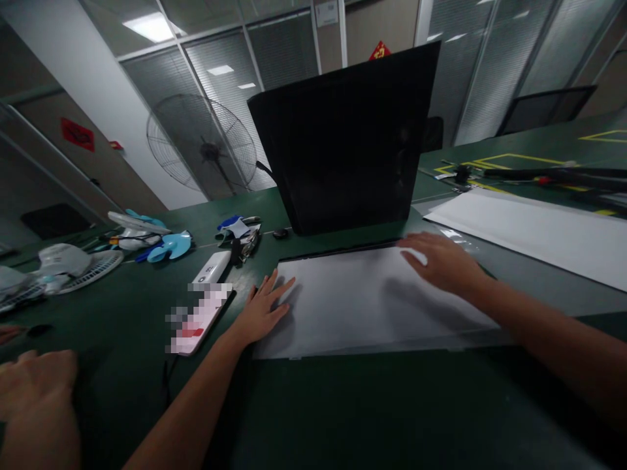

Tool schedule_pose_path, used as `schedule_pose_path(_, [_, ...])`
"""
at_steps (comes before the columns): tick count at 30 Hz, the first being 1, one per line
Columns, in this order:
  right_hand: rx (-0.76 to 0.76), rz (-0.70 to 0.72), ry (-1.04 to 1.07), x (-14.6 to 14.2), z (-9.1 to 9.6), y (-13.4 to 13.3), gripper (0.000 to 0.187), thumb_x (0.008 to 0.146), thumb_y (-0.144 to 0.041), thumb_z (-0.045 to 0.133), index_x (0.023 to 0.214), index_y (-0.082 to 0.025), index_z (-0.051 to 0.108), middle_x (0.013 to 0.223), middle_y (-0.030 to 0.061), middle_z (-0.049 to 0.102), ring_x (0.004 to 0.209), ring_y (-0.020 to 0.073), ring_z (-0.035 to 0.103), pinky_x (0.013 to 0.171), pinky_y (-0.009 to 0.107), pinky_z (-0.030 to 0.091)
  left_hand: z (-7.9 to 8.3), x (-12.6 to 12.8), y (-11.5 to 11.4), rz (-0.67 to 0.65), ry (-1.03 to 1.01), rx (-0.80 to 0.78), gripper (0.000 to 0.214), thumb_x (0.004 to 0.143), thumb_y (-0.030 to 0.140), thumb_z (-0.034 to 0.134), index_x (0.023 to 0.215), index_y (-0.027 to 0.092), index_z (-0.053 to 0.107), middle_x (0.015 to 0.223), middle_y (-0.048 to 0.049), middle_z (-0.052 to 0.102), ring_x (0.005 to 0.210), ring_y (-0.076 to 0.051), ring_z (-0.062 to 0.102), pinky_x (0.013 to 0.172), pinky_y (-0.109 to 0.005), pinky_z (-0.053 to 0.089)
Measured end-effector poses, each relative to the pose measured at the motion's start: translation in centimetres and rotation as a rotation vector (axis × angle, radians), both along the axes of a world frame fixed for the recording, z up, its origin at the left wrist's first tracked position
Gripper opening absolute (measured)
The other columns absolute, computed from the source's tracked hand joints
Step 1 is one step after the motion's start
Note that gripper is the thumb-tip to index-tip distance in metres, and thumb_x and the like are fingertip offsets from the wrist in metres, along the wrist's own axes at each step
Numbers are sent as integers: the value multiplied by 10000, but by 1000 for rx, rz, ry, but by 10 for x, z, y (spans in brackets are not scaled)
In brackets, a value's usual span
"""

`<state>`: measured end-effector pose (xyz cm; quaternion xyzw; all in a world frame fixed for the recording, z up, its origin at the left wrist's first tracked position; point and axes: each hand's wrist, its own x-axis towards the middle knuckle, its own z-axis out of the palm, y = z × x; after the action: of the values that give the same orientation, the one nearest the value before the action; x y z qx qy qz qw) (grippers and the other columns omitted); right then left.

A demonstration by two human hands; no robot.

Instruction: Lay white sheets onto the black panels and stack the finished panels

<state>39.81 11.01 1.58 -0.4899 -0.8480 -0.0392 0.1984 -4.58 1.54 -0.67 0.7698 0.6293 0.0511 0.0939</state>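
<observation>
White panel [337, 303] is lying flat on the green tabletop [353, 408], just in front of an upright black panel [347, 143]. Left hand [264, 310] is on its left edge, fingers spread, not gripping anything. Right hand [435, 261] is pretty flat too, thumb out, at the far right corner; can't tell if it's actually touching. Someone else's hand [36, 385] is way off left.

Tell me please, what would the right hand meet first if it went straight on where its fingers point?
Probably the right hand would meet the upright black panel first; depth is unclear.
</observation>
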Motion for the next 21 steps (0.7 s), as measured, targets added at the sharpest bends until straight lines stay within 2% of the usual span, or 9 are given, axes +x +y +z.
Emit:
schedule_pose_path(2, [7,-275,-95,47,-7,32,479,1013,-382,410,1420,-188,572,1474,126,529,1381,264,450,1174,436,326,1,1,0,-1,6,4,540,1032,442,423,1566,418,342,1707,-28,125,1556,-385,106,1196,-704,124])
schedule_pose_path(5, [-41,-541,-109,114,-17,57,636,970,-410,501,1473,-21,472,1529,304,380,1450,396,309,1140,566,284,0,3,0,16,9,27,544,1013,461,453,1550,391,392,1697,-44,198,1545,-399,169,1195,-708,142])
schedule_pose_path(7, [-119,-657,-95,145,-22,60,703,963,-509,503,1432,16,504,1460,372,414,1381,464,374,1033,639,350,-1,6,0,38,6,41,564,1002,503,463,1544,356,416,1692,-72,221,1539,-404,195,1203,-690,150])
schedule_pose_path(9, [-220,-708,-84,161,-24,60,678,969,-577,475,1364,-38,592,1350,342,534,1241,438,520,917,591,441,-1,7,0,58,3,51,587,987,556,473,1528,330,449,1685,-90,241,1535,-404,214,1210,-674,155])
schedule_pose_path(12, [-309,-740,-86,162,-24,60,523,991,-549,480,1279,-152,664,1226,222,641,1086,309,622,856,470,496,-1,8,0,74,-1,58,620,965,624,483,1510,328,473,1675,-91,273,1533,-392,230,1212,-668,152])
schedule_pose_path(16, [-296,-812,-142,144,-14,58,374,979,-451,579,1210,-164,643,1172,99,646,1049,201,622,933,431,522,1,7,-1,64,1,59,625,968,645,466,1514,340,466,1672,-92,281,1539,-377,222,1212,-661,158])
schedule_pose_path(18, [-274,-823,-164,133,-6,53,326,975,-405,586,1163,-147,651,1148,106,649,1049,206,622,922,427,523,1,7,-1,56,-4,56,624,969,655,457,1514,351,463,1677,-87,268,1542,-375,214,1210,-661,160])
schedule_pose_path(21, [-222,-830,-161,114,8,42,309,982,-319,501,1123,-95,661,1113,222,654,1036,296,637,828,436,501,-1,5,0,47,-12,47,623,972,665,441,1522,371,447,1682,-75,254,1547,-372,196,1208,-665,153])
